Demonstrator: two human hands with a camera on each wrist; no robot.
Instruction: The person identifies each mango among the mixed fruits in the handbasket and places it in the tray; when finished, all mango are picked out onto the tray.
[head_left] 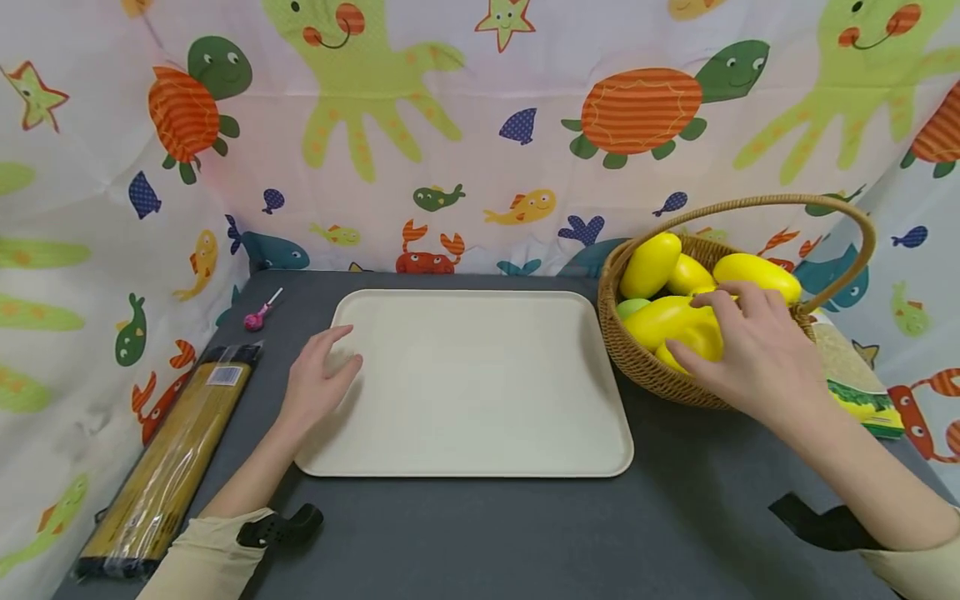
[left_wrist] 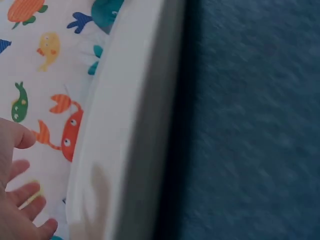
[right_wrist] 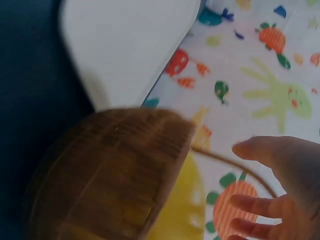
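Note:
My right hand (head_left: 765, 354) is over the wicker basket (head_left: 637, 371), fingers spread above several smooth yellow fruits (head_left: 651, 265). Whether its fingertips touch them cannot be told from the head view; the right wrist view shows nothing between thumb and fingers. A pale green piece (head_left: 632, 308) peeks out among the yellow ones, and the hand hides part of the basket. Over the left edge of a cream rectangular tray (head_left: 480, 383) hovers my left hand (head_left: 318, 379), thumb and fingers apart and holding nothing. The tray's surface is bare.
Along the left lies a long clear-wrapped pack of thin yellow-brown sticks (head_left: 187, 442). Behind it is a small pink lollipop (head_left: 255, 321). A green-and-yellow printed bag (head_left: 862, 375) lies beside the basket, whose tall handle (head_left: 862, 250) arches up. A patterned curtain (head_left: 480, 167) backs the dark table.

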